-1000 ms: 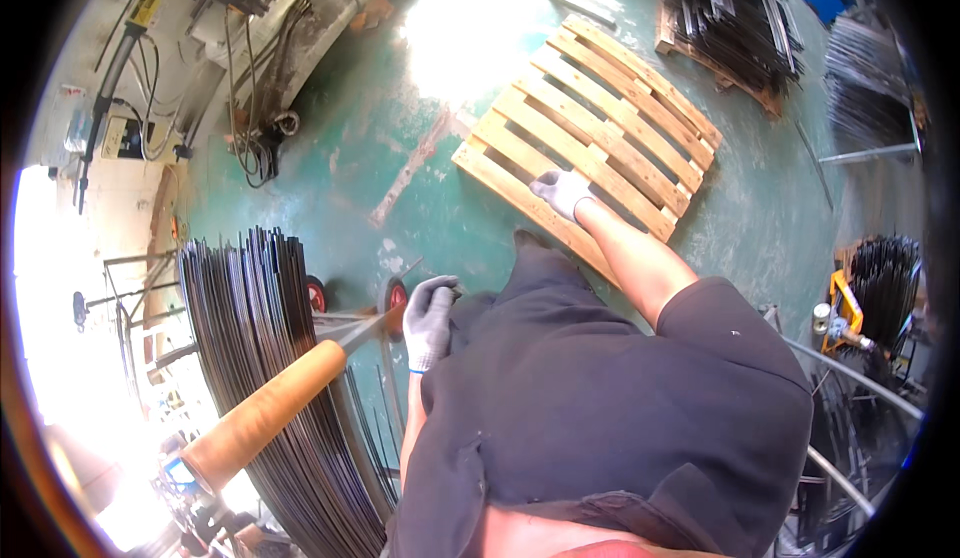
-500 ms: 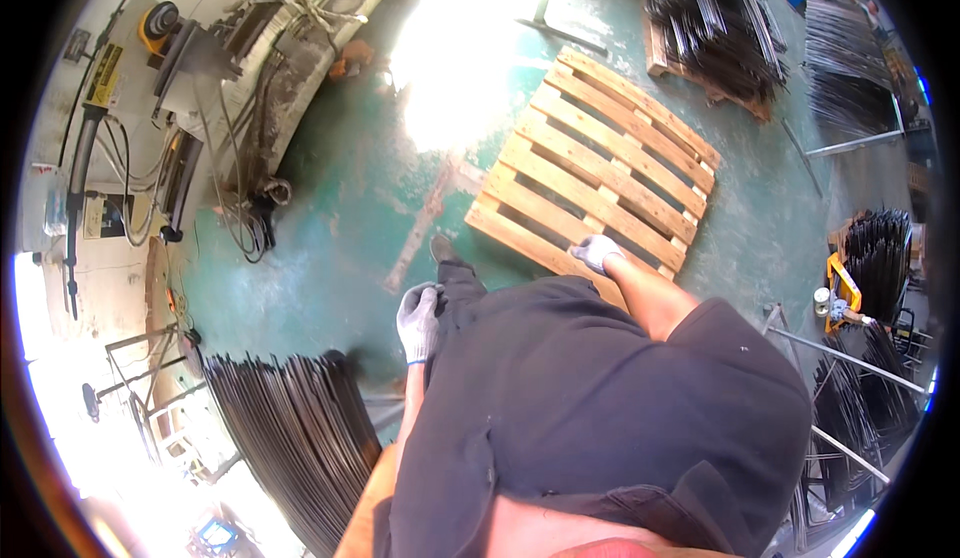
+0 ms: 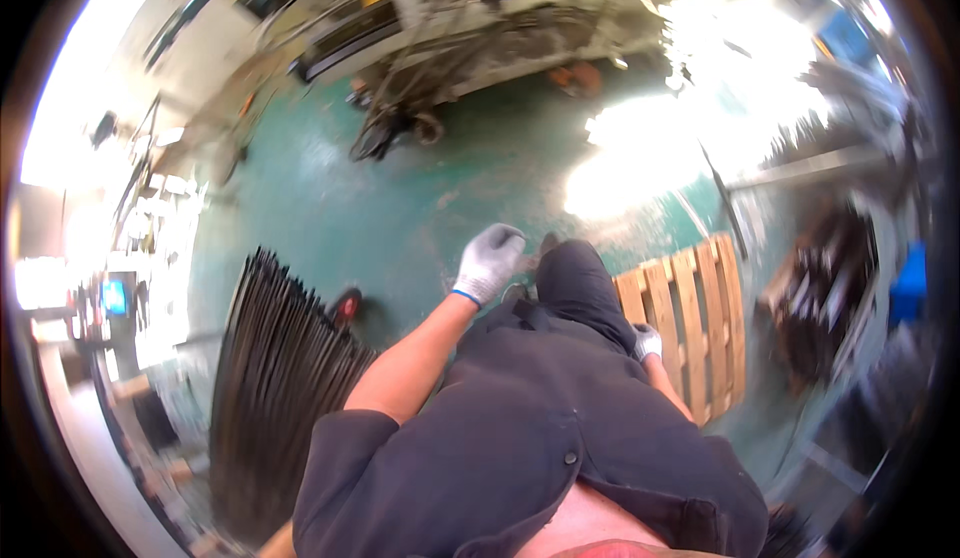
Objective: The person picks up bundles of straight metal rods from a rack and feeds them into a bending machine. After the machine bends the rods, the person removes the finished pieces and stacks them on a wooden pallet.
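Note:
My left hand [image 3: 490, 263], in a white glove with a blue cuff edge, hangs in front of my body over the green floor. Its fingers are curled in, and nothing shows in them. Beside my right thigh is my right hand [image 3: 648, 342], also gloved, its fingers folded and partly hidden by the dark trouser leg. It holds nothing that I can see. Just right of that hand lies a wooden pallet [image 3: 690, 298] on the floor; the hand overlaps its near side in the view, and whether they touch I cannot tell.
A dense stack of dark thin rods [image 3: 270, 358] stands to my left. A dirty machine base [image 3: 500, 43] with hoses runs along the far side. At the right are a bundle of dark metal pieces [image 3: 825, 298] and a blue object [image 3: 908, 283].
My view has turned left, so the pallet now sits further right and the machine straight ahead. My left hand has swung forward, away from my side; my right has drawn in beside my thigh.

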`<state>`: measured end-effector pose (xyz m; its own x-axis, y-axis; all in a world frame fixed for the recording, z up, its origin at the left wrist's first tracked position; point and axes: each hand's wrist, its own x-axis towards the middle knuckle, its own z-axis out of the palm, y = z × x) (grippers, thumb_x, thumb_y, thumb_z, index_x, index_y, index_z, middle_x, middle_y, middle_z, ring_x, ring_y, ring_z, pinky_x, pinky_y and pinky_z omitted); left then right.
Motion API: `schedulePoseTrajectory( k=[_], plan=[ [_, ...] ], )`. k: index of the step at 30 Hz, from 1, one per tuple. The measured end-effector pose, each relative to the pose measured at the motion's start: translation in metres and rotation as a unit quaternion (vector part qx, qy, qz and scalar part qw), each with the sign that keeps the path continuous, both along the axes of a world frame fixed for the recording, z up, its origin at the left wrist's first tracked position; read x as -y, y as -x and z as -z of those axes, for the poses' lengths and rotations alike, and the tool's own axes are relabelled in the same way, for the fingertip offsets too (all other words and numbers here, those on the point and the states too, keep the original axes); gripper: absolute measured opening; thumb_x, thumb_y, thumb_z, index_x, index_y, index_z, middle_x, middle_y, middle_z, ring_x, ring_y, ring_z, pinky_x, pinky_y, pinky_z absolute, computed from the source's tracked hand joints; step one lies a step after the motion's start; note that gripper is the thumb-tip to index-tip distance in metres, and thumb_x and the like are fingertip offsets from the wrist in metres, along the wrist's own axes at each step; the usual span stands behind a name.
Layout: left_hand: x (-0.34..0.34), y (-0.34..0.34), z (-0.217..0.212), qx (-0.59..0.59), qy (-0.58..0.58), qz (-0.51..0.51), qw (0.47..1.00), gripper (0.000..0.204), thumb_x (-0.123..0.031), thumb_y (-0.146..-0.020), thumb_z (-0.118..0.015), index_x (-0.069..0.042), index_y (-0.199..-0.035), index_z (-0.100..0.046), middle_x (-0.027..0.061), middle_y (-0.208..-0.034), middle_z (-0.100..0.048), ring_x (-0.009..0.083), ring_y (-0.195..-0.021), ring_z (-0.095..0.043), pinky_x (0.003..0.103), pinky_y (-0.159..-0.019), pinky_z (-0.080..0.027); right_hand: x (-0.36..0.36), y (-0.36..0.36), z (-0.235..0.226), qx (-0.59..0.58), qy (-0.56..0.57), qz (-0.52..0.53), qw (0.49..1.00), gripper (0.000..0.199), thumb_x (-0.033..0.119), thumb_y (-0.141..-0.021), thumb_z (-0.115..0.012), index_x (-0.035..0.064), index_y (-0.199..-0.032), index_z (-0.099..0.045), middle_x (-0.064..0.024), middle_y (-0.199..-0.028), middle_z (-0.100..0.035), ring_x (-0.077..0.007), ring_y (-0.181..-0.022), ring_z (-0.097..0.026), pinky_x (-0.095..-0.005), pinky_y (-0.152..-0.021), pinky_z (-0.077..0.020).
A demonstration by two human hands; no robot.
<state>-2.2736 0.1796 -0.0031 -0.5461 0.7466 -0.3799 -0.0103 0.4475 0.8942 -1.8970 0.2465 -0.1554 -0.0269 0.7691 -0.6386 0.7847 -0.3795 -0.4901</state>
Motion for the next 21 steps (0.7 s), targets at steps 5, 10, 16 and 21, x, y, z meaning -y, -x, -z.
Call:
schedulePoseTrajectory(
  k=[5,10,16,21],
  plan=[
    [0.004,-0.005,0.017,-0.023,0.119,-0.055,0.991,0.024,-0.025,-0.090,-0.060,-0.004,-0.100,-0.069,0.0112,-0.094,-0.071,0.0209,-0.089,-0.066,0.034,-0.083,-0.051,-0.135,-0.056,0.184,0.156,0.041,-0.402,0.901,0.038,0.046,-0.086,-0.057,0.0128,-0.092,-0.075,-0.0105,-0.108,-0.073,-0.0290,-0.104,-0.067,-0.0418,-0.090,-0.0502],
    [0.004,-0.017,-0.009,0.053,0.150,-0.288,0.944,0.031,-0.031,-0.088,-0.058,-0.006,-0.103,-0.068,0.0147,-0.096,-0.070,0.0292,-0.097,-0.067,0.037,-0.085,-0.050,-0.280,0.121,0.074,0.293,-0.045,-0.712,0.636,0.039,0.025,-0.086,-0.061,0.0113,-0.123,-0.063,-0.0162,-0.127,-0.064,-0.0329,-0.116,-0.062,-0.0406,-0.099,-0.0475],
    [0.010,-0.054,0.008,0.027,0.075,-0.431,0.899,0.029,-0.027,-0.090,-0.059,-0.004,-0.105,-0.068,0.0115,-0.092,-0.069,0.0224,-0.087,-0.066,0.034,-0.081,-0.051,-0.332,0.321,-0.038,0.033,-0.171,-0.790,0.588,0.032,0.032,-0.088,-0.059,0.0042,-0.100,-0.070,-0.0177,-0.094,-0.071,-0.0290,-0.085,-0.067,-0.0405,-0.072,-0.0514],
    [0.030,-0.054,-0.016,0.056,0.022,-0.611,0.789,0.024,-0.020,-0.091,-0.061,-0.001,-0.103,-0.067,0.0086,-0.088,-0.067,0.0164,-0.083,-0.064,0.032,-0.079,-0.051,-0.257,0.489,-0.018,-0.139,-0.119,-0.663,0.726,0.031,0.023,-0.085,-0.068,0.0016,-0.108,-0.066,-0.0110,-0.091,-0.070,-0.0193,-0.080,-0.064,-0.0329,-0.074,-0.0513]
  ],
)
